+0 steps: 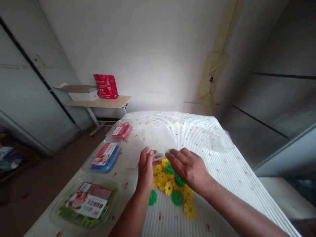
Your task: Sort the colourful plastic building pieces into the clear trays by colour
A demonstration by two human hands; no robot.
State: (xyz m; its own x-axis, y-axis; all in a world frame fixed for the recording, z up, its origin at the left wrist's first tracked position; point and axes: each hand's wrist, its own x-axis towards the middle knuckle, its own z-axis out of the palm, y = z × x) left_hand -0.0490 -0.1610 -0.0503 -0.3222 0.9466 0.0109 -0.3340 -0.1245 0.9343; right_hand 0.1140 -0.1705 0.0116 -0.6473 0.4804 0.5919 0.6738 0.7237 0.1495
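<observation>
My left hand [146, 169] is closed on the near edge of a clear plastic bag [159, 137] that lies away from me on the table. At the bag's mouth is my right hand [189, 165], fingers bent together; a bit of green shows at its fingertips, apparently a notched plastic disc, mostly hidden. Another green piece shows at the opening between the hands. Below them spreads a loose pile of yellow notched discs [169, 188] and green notched discs [177, 197], partly covered by my right hand and wrist.
Down the table's left side stand clear containers with red pieces [122, 129], blue pieces [108, 159] and green pieces [89, 205]. A clear plastic container [220, 140] is at the right. A side table [111, 102] behind holds a red bag [106, 86] and a box.
</observation>
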